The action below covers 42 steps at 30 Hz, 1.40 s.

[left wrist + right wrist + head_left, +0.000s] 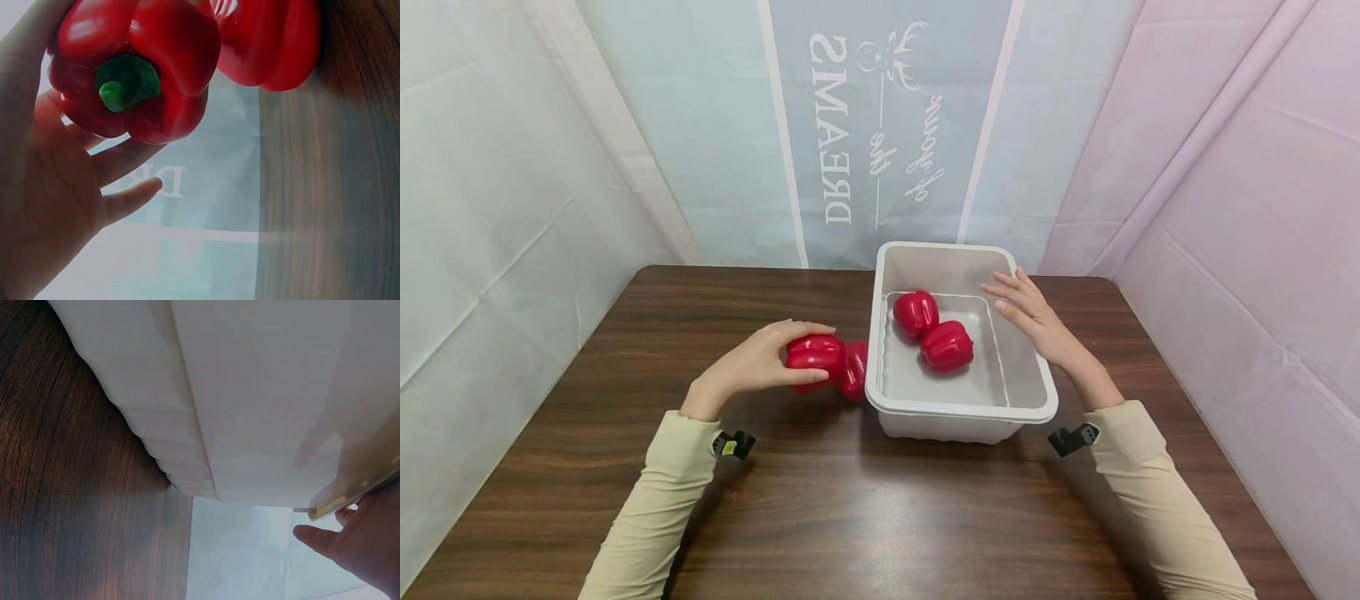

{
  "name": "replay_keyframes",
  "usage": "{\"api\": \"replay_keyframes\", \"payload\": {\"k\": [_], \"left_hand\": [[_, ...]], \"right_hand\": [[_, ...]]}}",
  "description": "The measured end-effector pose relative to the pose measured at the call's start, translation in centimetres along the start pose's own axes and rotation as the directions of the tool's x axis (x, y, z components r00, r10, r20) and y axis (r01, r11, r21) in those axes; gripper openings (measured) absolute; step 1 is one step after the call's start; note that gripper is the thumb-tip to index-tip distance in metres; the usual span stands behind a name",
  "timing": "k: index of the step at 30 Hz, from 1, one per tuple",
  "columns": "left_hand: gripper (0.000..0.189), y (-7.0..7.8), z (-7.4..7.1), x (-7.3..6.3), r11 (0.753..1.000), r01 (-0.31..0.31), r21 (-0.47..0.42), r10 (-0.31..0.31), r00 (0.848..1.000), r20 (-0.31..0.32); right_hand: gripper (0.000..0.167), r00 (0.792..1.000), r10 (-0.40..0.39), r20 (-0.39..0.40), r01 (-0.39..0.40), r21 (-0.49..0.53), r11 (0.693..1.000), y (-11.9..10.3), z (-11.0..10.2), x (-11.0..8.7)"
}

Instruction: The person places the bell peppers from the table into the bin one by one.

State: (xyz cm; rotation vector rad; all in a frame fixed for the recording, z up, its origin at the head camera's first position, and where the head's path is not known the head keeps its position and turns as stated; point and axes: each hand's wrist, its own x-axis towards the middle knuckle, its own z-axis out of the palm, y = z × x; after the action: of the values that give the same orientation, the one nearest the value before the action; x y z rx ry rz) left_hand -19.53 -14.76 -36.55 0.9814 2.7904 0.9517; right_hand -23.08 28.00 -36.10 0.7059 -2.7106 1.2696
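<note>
My left hand (760, 360) grips a red bell pepper (816, 357), thumb on the near side and fingers over the far side. In the left wrist view, the green stem (119, 90) of this pepper (169, 50) faces the camera. Right beside it, a second red bell pepper (854, 372) lies against the left wall of a light grey plastic bin (958, 410). Inside the bin lie two more red bell peppers, one at the back left (916, 313) and one nearer the middle (947, 347). At the bin's right rim, my right hand (1030, 317) holds nothing, its fingers extended over the inside.
All of this stands on a dark brown wooden table (820, 500). A pale blue printed cloth (880, 125) hangs behind the table's far edge, and white cloth walls (497, 250) rise on both sides.
</note>
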Motion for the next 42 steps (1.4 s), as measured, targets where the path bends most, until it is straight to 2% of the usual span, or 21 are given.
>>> {"api": "replay_keyframes", "payload": {"k": [13, 22, 42], "left_hand": [[0.061, 0.55, -0.43, 0.56, 0.999, 0.015, -0.038, -0.015, 1.000, -0.001], [0.063, 0.63, -0.54, 0.79, 0.998, -0.012, -0.064, 0.012, 1.000, -0.007], [0.060, 1.04, -0.90, 0.99, 0.998, -0.012, -0.059, 0.010, 1.000, -0.029]], "right_hand": [[0.041, 1.000, -0.013, -0.003, 0.013, 0.005, 1.000, 0.13, -0.08, 0.10], [0.040, 1.000, -0.012, -0.003, 0.012, 0.004, 1.000, -0.01, -0.02, 0.02], [0.040, 1.000, -0.024, -0.007, 0.024, 0.003, 1.000, -0.04, 0.03, 0.01]]}}
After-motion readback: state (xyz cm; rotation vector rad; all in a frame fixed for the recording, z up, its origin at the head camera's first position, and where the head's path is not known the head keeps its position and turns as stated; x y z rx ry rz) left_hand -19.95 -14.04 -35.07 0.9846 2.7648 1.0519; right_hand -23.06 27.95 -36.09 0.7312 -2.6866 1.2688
